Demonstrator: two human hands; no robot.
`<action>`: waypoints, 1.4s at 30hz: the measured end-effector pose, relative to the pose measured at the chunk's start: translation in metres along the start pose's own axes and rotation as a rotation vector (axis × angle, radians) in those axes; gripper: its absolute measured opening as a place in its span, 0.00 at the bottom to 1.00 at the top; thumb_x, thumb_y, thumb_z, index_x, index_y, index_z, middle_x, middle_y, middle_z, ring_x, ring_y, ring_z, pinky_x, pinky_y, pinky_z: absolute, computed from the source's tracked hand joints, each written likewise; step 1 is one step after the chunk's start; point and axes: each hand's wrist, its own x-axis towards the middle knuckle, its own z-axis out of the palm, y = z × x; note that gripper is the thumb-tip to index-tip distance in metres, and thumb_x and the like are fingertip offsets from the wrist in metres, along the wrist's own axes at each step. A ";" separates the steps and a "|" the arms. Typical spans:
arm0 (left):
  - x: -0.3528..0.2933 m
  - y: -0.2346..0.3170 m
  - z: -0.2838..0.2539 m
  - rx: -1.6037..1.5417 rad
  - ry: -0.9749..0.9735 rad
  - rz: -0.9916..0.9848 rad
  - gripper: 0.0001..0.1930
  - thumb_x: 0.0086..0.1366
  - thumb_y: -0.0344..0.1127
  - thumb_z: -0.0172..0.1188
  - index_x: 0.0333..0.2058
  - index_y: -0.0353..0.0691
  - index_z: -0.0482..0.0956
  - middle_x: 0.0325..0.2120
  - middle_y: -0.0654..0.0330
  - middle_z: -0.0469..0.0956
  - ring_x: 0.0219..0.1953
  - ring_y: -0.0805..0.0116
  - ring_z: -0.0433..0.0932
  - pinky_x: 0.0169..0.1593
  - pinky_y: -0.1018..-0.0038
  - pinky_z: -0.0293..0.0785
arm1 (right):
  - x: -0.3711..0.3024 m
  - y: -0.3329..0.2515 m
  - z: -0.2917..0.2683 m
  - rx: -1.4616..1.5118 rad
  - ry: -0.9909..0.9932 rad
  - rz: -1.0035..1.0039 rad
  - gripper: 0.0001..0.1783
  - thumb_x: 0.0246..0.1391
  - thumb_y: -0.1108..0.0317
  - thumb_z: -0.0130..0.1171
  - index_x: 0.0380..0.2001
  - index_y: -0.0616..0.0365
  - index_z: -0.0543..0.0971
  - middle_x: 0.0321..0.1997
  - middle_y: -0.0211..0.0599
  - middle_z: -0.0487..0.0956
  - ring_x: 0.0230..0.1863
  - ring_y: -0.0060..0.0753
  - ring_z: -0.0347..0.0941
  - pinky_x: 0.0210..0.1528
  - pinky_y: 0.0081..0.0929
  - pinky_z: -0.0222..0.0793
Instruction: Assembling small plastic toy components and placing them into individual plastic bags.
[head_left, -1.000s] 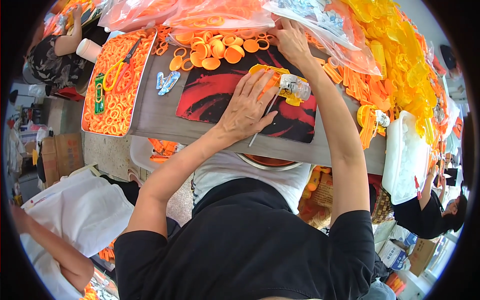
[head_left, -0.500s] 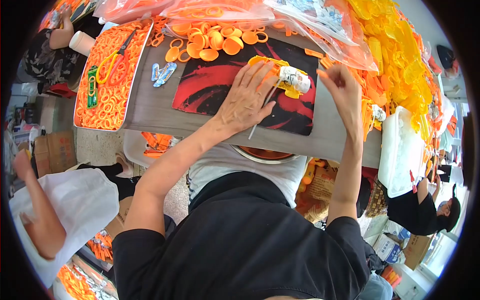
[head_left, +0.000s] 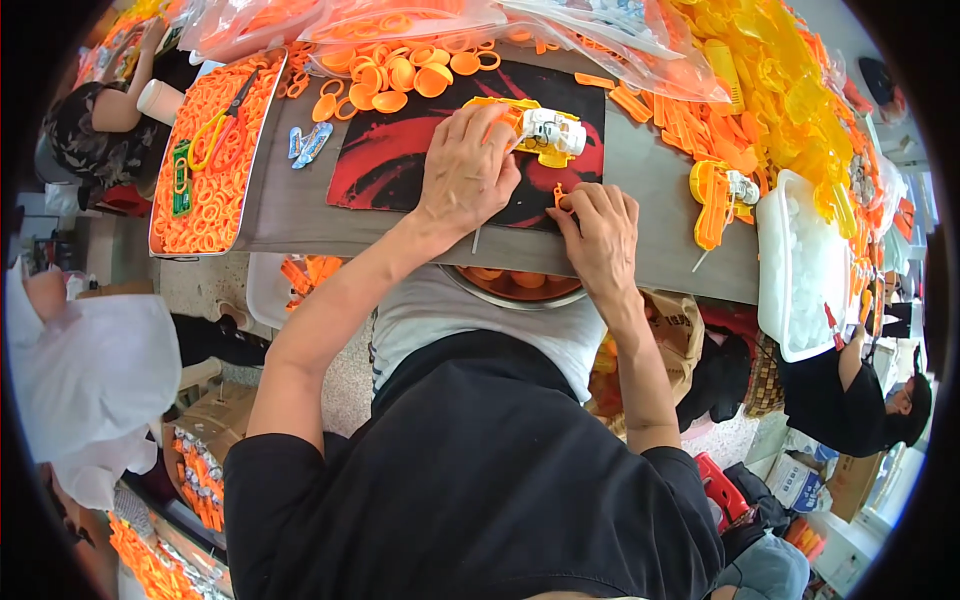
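Left hand point(head_left: 468, 170) presses flat on a half-built yellow and white toy point(head_left: 535, 130) lying on the red and black mat point(head_left: 380, 165), fingers closed over its end. Right hand point(head_left: 600, 230) pinches a small orange piece point(head_left: 560, 193) at the mat's near edge. Judging by this, assembly is midway: piece not yet fitted, and orange parts point(head_left: 400, 75) are heaped beyond.
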 end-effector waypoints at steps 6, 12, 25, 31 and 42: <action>0.017 -0.004 -0.001 0.034 -0.046 -0.033 0.14 0.54 0.35 0.68 0.38 0.41 0.77 0.44 0.58 0.73 0.49 0.58 0.72 0.55 0.60 0.67 | -0.009 0.001 0.003 0.020 0.057 -0.023 0.10 0.51 0.67 0.69 0.36 0.55 0.81 0.43 0.29 0.81 0.45 0.35 0.74 0.52 0.35 0.62; 0.025 -0.033 -0.007 -0.166 -0.068 -0.012 0.10 0.66 0.37 0.63 0.39 0.38 0.76 0.52 0.56 0.75 0.59 0.54 0.72 0.64 0.59 0.64 | 0.009 -0.016 0.005 0.222 0.194 0.095 0.12 0.51 0.68 0.70 0.40 0.53 0.82 0.43 0.29 0.82 0.45 0.34 0.74 0.53 0.34 0.62; 0.016 -0.036 0.009 -0.325 -0.076 -0.040 0.17 0.68 0.40 0.61 0.49 0.37 0.69 0.44 0.57 0.76 0.54 0.55 0.73 0.59 0.59 0.67 | 0.038 -0.033 0.045 0.025 0.277 0.035 0.12 0.51 0.66 0.70 0.40 0.51 0.84 0.41 0.25 0.80 0.45 0.32 0.74 0.53 0.36 0.62; 0.036 -0.047 0.006 -0.335 -0.238 -0.110 0.18 0.63 0.44 0.67 0.38 0.39 0.69 0.35 0.57 0.71 0.43 0.57 0.72 0.49 0.63 0.68 | 0.044 -0.010 0.030 -0.039 0.106 -0.240 0.15 0.50 0.67 0.68 0.43 0.51 0.83 0.44 0.25 0.79 0.46 0.32 0.74 0.54 0.39 0.63; 0.038 -0.046 0.011 -0.437 -0.252 -0.139 0.18 0.61 0.48 0.68 0.39 0.43 0.72 0.38 0.58 0.72 0.45 0.55 0.71 0.47 0.60 0.68 | 0.026 -0.043 0.036 0.032 0.107 0.016 0.23 0.51 0.77 0.61 0.54 0.64 0.78 0.52 0.41 0.76 0.49 0.41 0.72 0.56 0.41 0.64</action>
